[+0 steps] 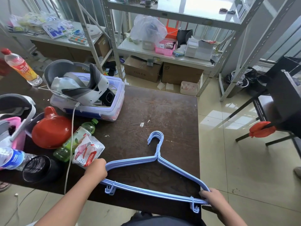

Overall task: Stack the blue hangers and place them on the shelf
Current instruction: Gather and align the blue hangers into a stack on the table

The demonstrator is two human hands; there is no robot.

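Several light blue hangers [156, 158] lie stacked together on the dark wooden table [171, 108], hooks pointing away from me. My left hand [96, 168] grips the stack's left end. My right hand [211, 199] grips its right end near the table's front right corner. The white metal shelf [162, 55] stands beyond the table's far edge, its lower level crowded with items.
On the table's left sit a clear bin with a headset [86, 93], a red lid [52, 129], a green bottle [76, 139], a tissue pack [88, 150] and a black cup [38, 168]. Cardboard boxes [162, 71] sit under the shelf. A black stand [280, 103] is to the right.
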